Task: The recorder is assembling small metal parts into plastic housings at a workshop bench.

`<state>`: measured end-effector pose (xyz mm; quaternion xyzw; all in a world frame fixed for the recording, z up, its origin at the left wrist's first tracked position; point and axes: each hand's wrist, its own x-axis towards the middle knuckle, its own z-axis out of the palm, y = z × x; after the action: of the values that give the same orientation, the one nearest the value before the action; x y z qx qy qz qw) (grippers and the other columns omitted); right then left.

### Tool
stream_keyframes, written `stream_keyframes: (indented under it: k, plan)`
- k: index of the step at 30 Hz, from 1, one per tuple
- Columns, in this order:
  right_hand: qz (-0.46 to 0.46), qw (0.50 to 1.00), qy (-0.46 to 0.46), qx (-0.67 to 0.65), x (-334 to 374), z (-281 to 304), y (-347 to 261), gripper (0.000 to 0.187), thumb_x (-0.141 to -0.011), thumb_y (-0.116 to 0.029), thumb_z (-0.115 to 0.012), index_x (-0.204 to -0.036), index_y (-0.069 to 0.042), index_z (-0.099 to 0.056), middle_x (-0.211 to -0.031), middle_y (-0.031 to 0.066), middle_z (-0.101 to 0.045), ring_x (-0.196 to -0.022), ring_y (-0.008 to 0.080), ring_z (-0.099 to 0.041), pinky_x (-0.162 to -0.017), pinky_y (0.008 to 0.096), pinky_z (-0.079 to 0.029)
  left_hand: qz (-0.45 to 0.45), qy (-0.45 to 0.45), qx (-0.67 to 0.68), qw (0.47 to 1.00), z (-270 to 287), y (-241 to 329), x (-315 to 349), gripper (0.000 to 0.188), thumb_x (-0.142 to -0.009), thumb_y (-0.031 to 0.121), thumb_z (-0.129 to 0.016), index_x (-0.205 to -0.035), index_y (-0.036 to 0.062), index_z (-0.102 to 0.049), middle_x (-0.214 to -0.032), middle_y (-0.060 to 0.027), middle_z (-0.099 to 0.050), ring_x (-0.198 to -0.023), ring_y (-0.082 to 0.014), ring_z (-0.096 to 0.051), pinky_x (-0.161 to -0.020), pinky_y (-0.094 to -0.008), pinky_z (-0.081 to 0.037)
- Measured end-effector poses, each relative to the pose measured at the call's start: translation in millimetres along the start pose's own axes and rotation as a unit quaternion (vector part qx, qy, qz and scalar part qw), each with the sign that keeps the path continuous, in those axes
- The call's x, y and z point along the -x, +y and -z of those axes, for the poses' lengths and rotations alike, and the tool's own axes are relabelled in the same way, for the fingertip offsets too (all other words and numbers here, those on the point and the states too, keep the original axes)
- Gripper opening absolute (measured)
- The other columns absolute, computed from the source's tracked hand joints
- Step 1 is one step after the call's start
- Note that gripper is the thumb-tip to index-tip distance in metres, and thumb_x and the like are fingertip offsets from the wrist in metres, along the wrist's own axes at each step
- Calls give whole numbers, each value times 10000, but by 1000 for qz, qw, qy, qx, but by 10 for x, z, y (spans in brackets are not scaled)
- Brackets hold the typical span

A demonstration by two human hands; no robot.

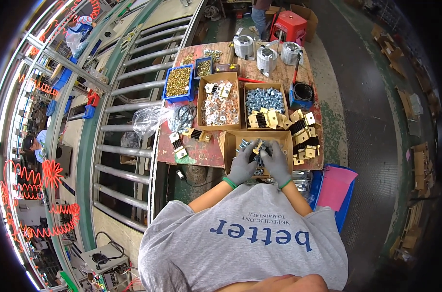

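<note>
My left hand point(244, 162) and my right hand point(275, 162), both in grey gloves with green cuffs, meet over an open cardboard box point(229, 147) at the table's near edge. Pinched between their fingertips is a small brass-coloured metal piece point(258, 147); the fingers hide much of it. Silvery bolts point(242, 144) lie in the box around and beneath my hands. Just beyond, black parts with brass-coloured plates point(269, 118) rest on a second box, full of blue-silver fasteners point(265, 100). More such parts point(304, 136) are heaped to the right.
A carton of small copper and white pieces point(221, 108) stands ahead, beside a blue bin of brass-coloured fasteners point(178, 82). Ribbed silver cylinders point(266, 61) stand at the back. A roller conveyor point(126, 151) runs along the left. Pink sheet point(335, 187) lies in a blue container at right.
</note>
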<state>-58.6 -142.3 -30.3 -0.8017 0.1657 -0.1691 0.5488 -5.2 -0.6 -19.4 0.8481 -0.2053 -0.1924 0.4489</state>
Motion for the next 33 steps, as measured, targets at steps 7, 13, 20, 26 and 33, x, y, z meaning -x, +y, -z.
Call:
stream_keyframes:
  k: [7,13,20,26,33]
  plan:
    - [-185,976,-29,-108,-127,91,-84,287,-915,-288,-612,-1062,-42,-598,-879,116,-660,-803,258,-646,-769,368,-508,-5,1,11,1000,27,-18,-1,685,-781,109,-576,-1446,195,-434,-1272,-236,-532,-1132,-388,-580,-973,-419,-466]
    - [65,995,38,64,-42,58,-112,328,-906,-291,-621,-1125,-47,-609,-874,111,-662,-813,253,-650,-788,373,-511,18,-7,11,1000,40,-27,-21,691,-781,119,-589,-1451,152,-426,-1333,-227,-513,-1211,-373,-540,-1028,-402,-431]
    - [-141,987,-60,-40,-50,10,30,293,-913,-290,-615,-1082,-51,-591,-898,76,-624,-792,198,-633,-735,322,-523,36,-31,36,998,49,18,-32,685,-780,117,-583,-1448,149,-434,-1374,-226,-489,-1255,-361,-510,-1052,-392,-410]
    - [-182,964,-18,-192,-64,8,54,305,-979,-357,-530,-1089,-89,-626,-852,3,-617,-599,90,-584,-479,199,-448,-5,-7,4,1000,12,-92,-27,712,-778,121,-554,-1464,234,-397,-1363,-235,-488,-1180,-423,-541,-994,-454,-459]
    - [149,981,73,104,-57,-28,136,297,-973,-348,-553,-1046,-65,-605,-846,16,-632,-663,97,-601,-520,229,-476,1,-14,17,1000,10,-67,-28,714,-779,103,-549,-1466,227,-396,-1369,-242,-482,-1203,-416,-528,-1005,-445,-451]
